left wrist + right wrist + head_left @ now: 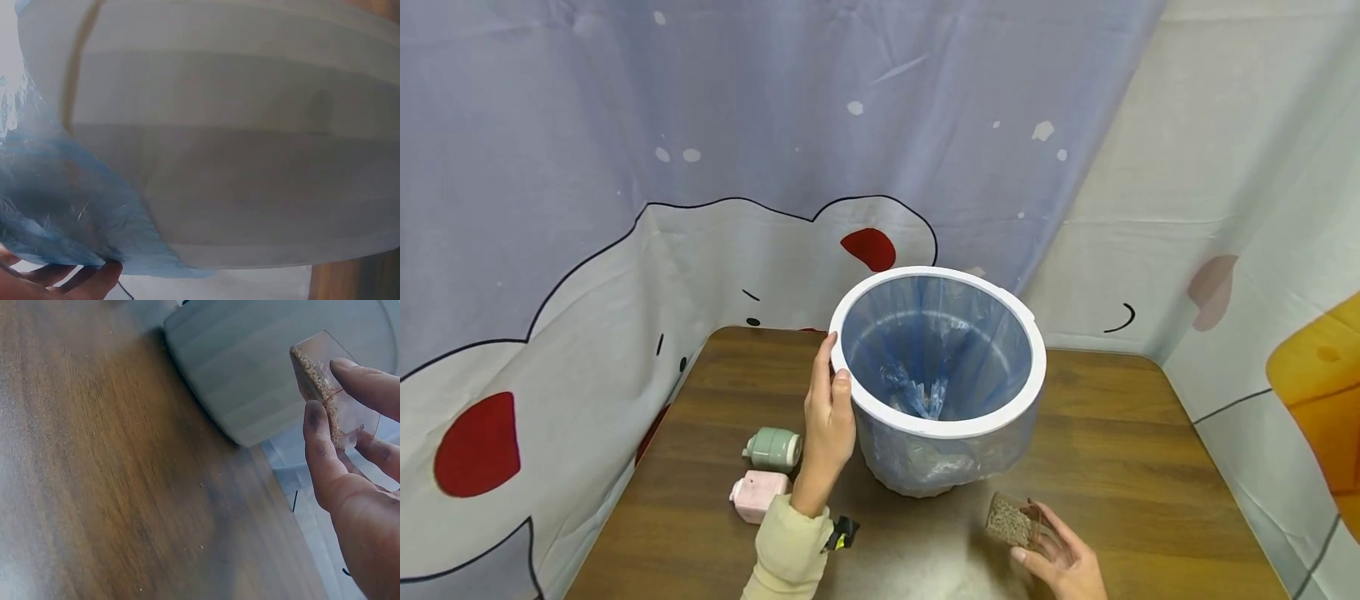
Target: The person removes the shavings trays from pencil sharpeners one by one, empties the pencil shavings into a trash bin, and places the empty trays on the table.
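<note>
A white trash can (947, 427) with a blue plastic liner (977, 333) inside it stands in the middle of the head view, its mouth facing up toward me. My left hand (830, 421) grips the left side of its rim, thumb near the top edge. In the left wrist view the can's pale wall (250, 175) fills most of the picture, and the liner (69, 194) hangs beside my fingertips (103, 278). To the can's lower right, my right hand (1063, 560) holds a small clear box (1009, 521) of tan granules between thumb and fingers (322, 447).
A green bottle (772, 448) and a pink bottle (760, 496) lie on the wooden table (1120, 467), left of my left forearm. A few tiny crumbs (201, 547) dot the tabletop. Patterned curtains (760, 108) enclose the table's back and sides.
</note>
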A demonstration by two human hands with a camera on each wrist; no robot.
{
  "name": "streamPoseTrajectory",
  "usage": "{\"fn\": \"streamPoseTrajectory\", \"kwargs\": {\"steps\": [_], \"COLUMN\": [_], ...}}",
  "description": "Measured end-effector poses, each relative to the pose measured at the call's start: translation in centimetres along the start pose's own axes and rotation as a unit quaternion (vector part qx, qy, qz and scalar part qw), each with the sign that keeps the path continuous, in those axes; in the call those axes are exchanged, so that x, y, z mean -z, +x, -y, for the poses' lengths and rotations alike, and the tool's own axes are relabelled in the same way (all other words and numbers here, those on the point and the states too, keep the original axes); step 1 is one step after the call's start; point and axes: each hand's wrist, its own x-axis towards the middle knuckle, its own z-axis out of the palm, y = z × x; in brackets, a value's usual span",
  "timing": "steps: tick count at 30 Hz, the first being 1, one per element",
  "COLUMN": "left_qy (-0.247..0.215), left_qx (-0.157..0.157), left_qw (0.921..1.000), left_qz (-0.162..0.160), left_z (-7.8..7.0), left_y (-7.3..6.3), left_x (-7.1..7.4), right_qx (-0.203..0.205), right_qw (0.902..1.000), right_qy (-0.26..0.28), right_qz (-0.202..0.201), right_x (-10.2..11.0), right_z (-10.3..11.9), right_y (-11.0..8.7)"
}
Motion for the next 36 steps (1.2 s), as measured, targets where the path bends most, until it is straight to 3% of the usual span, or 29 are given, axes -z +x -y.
{"fn": "streamPoseTrajectory", "kwargs": {"steps": [6,14,21,24,32,36], "left_qy": [-0.003,-0.003,0.0,0.002,0.0,0.001], "left_qx": [-0.006,-0.008,-0.007,-0.008,-0.009,-0.007], "left_qw": [1.0,1.0,1.0,1.0,0.9999,1.0], "left_qz": [-0.003,0.0,-0.002,-0.004,-0.005,-0.004], "left_z": [0.0,-0.1,0.0,0.0,-0.1,-0.1], "left_y": [0.0,0.0,0.0,0.0,0.0,0.0], "left_x": [0.0,0.0,0.0,0.0,0.0,0.0], "right_qx": [-0.011,0.029,-0.048,-0.062,-0.015,-0.014], "right_qw": [0.9999,0.9982,0.9978,0.9969,0.9991,0.9985], "right_qy": [0.01,0.051,0.0,-0.001,0.025,0.038], "right_qz": [0.005,-0.003,-0.044,-0.05,-0.032,-0.037], "right_x": [0.2,0.0,-0.1,-0.1,0.1,0.0], "right_z": [0.0,1.1,2.2,2.4,2.8,3.1], "right_y": [0.2,0.7,1.1,1.1,1.3,1.4]}}
